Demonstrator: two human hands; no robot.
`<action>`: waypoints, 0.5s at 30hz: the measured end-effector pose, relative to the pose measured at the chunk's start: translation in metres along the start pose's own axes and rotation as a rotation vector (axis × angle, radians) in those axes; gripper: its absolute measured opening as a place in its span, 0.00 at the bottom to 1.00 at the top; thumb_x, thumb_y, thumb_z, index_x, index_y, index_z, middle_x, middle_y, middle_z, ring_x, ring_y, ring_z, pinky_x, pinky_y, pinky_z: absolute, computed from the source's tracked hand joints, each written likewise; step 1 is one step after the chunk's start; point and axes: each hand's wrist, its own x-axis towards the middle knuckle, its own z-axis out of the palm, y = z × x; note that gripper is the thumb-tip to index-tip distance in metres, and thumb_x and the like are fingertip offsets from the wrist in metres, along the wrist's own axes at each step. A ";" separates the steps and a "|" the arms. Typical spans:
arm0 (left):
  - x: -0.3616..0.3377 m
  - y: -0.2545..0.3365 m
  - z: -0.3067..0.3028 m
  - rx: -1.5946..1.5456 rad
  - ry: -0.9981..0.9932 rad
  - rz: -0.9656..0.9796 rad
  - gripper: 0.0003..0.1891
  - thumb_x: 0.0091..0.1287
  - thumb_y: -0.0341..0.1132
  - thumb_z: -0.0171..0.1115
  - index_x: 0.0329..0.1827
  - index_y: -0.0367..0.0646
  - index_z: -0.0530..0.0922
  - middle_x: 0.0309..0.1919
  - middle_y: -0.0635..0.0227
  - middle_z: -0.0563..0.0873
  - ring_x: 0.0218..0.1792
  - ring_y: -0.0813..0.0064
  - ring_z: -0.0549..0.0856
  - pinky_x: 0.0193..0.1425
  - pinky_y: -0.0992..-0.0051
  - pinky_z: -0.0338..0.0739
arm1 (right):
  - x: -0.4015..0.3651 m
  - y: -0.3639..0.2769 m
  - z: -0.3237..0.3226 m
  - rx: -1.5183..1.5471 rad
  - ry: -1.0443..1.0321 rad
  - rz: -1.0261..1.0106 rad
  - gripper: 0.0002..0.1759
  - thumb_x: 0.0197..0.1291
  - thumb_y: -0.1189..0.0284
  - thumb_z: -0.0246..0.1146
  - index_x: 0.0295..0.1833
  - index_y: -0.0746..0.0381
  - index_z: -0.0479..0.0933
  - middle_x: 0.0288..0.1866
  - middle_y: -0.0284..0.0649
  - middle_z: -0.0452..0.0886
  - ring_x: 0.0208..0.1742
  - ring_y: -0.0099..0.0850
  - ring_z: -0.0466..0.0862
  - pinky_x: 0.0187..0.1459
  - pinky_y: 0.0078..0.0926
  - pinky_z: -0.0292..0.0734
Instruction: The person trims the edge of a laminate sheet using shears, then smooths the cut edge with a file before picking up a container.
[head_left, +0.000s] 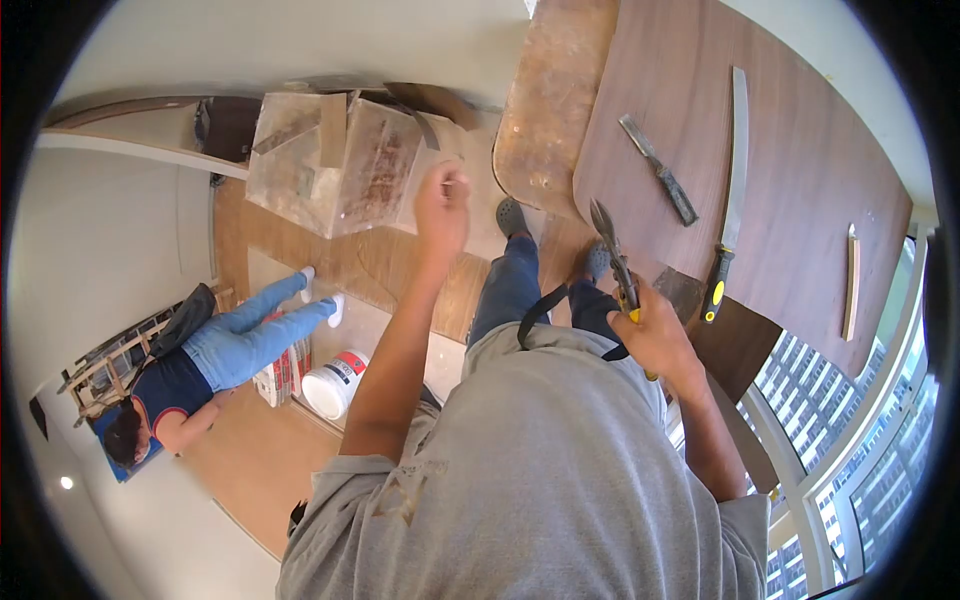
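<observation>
My right hand [650, 325] is wrapped round the yellow handles of a pair of metal snips [618, 258], whose dark blades point up and away from me beside the wooden board's near edge. My left hand [443, 205] is raised in front of me with its fingers curled in; it is slightly blurred, and what it holds, if anything, is too small to make out. On the brown wood-grain board [800, 180] lie a chisel [660, 172] with a dark handle, a long handsaw [735, 170] with a black and yellow handle, and a thin wooden strip [852, 285].
A worn, stained box [340, 170] stands at the upper left. Another person [200, 365] is at the left, near a white bucket [334, 384] and a bag [284, 370]. Large windows [850, 440] are at the lower right. A scuffed panel [555, 100] adjoins the board.
</observation>
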 end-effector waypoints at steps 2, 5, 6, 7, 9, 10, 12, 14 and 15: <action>-0.011 -0.016 0.025 -0.094 -0.060 0.131 0.12 0.78 0.32 0.62 0.58 0.36 0.83 0.44 0.61 0.90 0.35 0.75 0.84 0.41 0.70 0.80 | 0.001 -0.001 -0.003 0.021 -0.028 0.000 0.25 0.62 0.68 0.66 0.62 0.71 0.75 0.49 0.65 0.83 0.54 0.63 0.84 0.58 0.51 0.77; -0.022 0.004 0.046 -0.459 -0.165 -0.078 0.16 0.78 0.32 0.63 0.65 0.37 0.82 0.52 0.64 0.90 0.48 0.75 0.88 0.48 0.72 0.83 | 0.002 -0.004 -0.008 0.032 -0.057 -0.030 0.26 0.63 0.67 0.67 0.62 0.70 0.75 0.47 0.63 0.84 0.53 0.60 0.85 0.58 0.48 0.78; -0.022 0.009 0.046 -0.462 -0.160 -0.069 0.16 0.78 0.32 0.63 0.65 0.37 0.82 0.52 0.64 0.90 0.48 0.75 0.88 0.48 0.72 0.83 | 0.002 -0.005 -0.008 0.032 -0.058 -0.061 0.26 0.64 0.66 0.67 0.63 0.69 0.75 0.46 0.61 0.84 0.53 0.57 0.86 0.58 0.46 0.78; -0.022 0.013 0.045 -0.478 -0.178 -0.150 0.17 0.78 0.32 0.62 0.66 0.38 0.81 0.54 0.64 0.89 0.51 0.73 0.87 0.51 0.71 0.83 | 0.004 -0.006 -0.008 0.031 -0.052 -0.069 0.26 0.64 0.66 0.67 0.63 0.69 0.75 0.46 0.61 0.84 0.53 0.57 0.86 0.58 0.46 0.78; -0.017 0.021 0.035 -0.499 -0.189 -0.229 0.17 0.78 0.31 0.61 0.67 0.38 0.81 0.57 0.63 0.88 0.53 0.72 0.87 0.54 0.70 0.83 | 0.011 -0.008 -0.010 0.229 -0.141 -0.022 0.27 0.62 0.71 0.67 0.65 0.69 0.75 0.48 0.46 0.86 0.53 0.40 0.85 0.61 0.38 0.78; -0.008 0.023 0.021 -0.518 -0.313 -0.316 0.18 0.78 0.30 0.61 0.68 0.38 0.80 0.57 0.62 0.88 0.53 0.71 0.87 0.57 0.69 0.82 | 0.018 -0.008 -0.012 0.224 -0.139 -0.026 0.27 0.62 0.71 0.67 0.65 0.69 0.75 0.48 0.46 0.86 0.53 0.40 0.85 0.61 0.38 0.78; 0.002 0.027 0.005 -0.540 -0.437 -0.390 0.18 0.78 0.29 0.60 0.69 0.38 0.79 0.58 0.61 0.88 0.54 0.71 0.87 0.59 0.68 0.82 | 0.037 -0.011 -0.019 0.547 -0.407 -0.081 0.28 0.60 0.72 0.67 0.66 0.68 0.74 0.53 0.43 0.85 0.57 0.37 0.84 0.65 0.37 0.77; 0.006 0.029 0.005 -0.282 0.062 0.048 0.19 0.75 0.32 0.66 0.68 0.41 0.80 0.51 0.64 0.89 0.49 0.72 0.86 0.59 0.68 0.80 | 0.046 -0.030 -0.022 0.720 -0.515 -0.101 0.31 0.59 0.72 0.67 0.68 0.69 0.73 0.56 0.45 0.85 0.59 0.39 0.84 0.67 0.38 0.76; 0.006 0.043 -0.001 -0.301 0.059 0.060 0.19 0.75 0.32 0.66 0.68 0.41 0.80 0.51 0.64 0.89 0.49 0.72 0.86 0.59 0.68 0.80 | 0.052 -0.040 -0.026 0.894 -0.634 -0.125 0.34 0.57 0.72 0.67 0.70 0.70 0.72 0.59 0.47 0.84 0.61 0.40 0.83 0.68 0.39 0.76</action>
